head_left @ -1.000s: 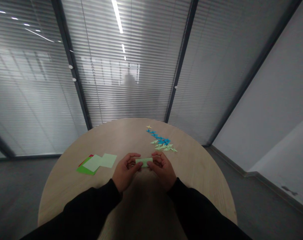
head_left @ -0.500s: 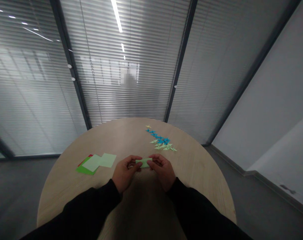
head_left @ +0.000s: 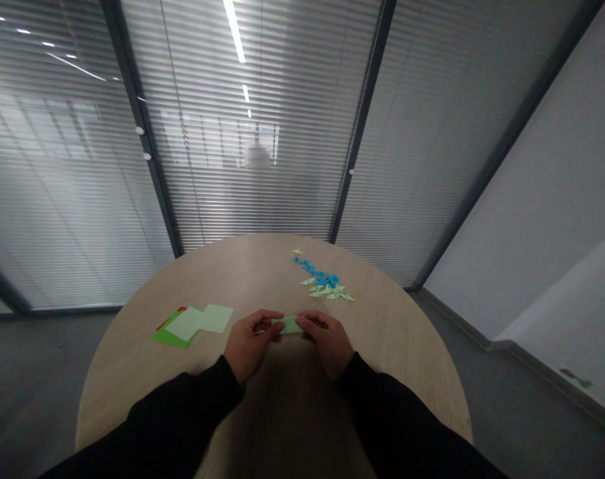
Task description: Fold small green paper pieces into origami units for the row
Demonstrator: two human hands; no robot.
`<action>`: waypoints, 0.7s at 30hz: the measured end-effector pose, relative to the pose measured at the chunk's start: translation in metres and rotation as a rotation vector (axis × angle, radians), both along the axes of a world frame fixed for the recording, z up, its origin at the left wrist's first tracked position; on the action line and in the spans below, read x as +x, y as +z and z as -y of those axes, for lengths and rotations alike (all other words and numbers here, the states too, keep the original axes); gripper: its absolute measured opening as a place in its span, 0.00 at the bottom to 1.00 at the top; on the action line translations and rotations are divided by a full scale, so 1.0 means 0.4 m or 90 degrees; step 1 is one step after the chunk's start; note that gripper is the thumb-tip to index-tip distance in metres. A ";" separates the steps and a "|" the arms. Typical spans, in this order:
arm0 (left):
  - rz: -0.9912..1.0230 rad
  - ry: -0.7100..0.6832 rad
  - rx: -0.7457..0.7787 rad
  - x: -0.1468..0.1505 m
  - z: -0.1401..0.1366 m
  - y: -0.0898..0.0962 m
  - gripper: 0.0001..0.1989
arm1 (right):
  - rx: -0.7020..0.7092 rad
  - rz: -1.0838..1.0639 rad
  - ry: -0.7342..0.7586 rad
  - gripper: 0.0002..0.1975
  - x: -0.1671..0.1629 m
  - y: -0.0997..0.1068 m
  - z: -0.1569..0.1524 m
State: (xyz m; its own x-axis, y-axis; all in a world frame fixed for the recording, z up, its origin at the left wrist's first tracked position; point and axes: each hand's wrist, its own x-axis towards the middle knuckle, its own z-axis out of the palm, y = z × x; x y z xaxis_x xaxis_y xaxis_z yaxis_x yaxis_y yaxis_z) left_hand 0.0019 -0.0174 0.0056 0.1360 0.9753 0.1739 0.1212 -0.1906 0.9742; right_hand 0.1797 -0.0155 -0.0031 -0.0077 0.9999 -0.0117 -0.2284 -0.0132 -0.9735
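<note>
A folded piece of light green paper [head_left: 290,325] is held level between both hands, just above the near middle of the table. My left hand [head_left: 248,342] pinches its left end, thumb on the near side. At the other end my right hand [head_left: 327,338] grips it, the thumb near the upper right corner. The fingers behind the paper are partly hidden. Beyond my right hand lie several folded light green paper shapes [head_left: 327,292], pointed like cranes or stars, with blue ones [head_left: 319,273] in a row and a small yellow one [head_left: 297,251] farthest away.
On the left of the round wooden table [head_left: 252,266] lie light green square sheets [head_left: 216,318], overlapping a brighter green sheet [head_left: 172,338] and a red one [head_left: 181,309]. Glass panels with blinds [head_left: 252,199] stand behind the table, a white wall [head_left: 546,253] to the right.
My right thumb has shifted slightly up and left along the paper's near edge. The left hand keeps its pinch; the things on the table stay put.
</note>
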 end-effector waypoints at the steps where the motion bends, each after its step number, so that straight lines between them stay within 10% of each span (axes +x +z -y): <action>1: -0.004 0.004 0.000 0.001 0.000 0.002 0.16 | 0.003 0.005 -0.004 0.15 0.002 -0.002 -0.001; 21: -0.363 -0.181 0.054 -0.005 0.002 0.029 0.16 | 0.270 0.402 0.075 0.08 0.041 0.060 0.008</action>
